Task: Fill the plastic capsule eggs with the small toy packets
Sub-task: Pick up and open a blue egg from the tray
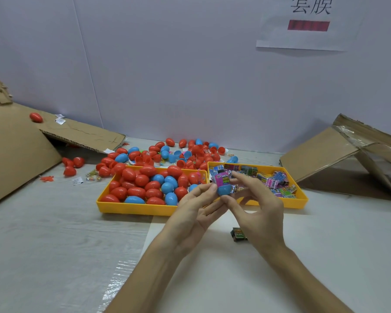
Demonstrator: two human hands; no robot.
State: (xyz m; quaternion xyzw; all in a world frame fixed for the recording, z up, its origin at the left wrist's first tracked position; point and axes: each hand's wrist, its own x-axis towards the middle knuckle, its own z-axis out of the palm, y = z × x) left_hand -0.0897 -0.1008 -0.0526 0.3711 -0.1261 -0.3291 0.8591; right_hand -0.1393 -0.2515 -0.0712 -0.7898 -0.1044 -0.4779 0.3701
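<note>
Left hand (pixel 198 207): gripping the blue egg half (pixel 224 190) from the left with thumb and fingertips.
Right hand (pixel 257 205): pinching the pink toy packet (pixel 222 179), which is sticking up out of the half.
Left yellow tray (pixel 131 207): holding closed red and blue eggs (pixel 145 188).
Right yellow tray (pixel 300 201): holding loose packets (pixel 278 182).
Table (pixel 54 233): one dark packet (pixel 238 234) is lying below the hands.

head-worn view, looking down, close over table (pixel 54 222)
</note>
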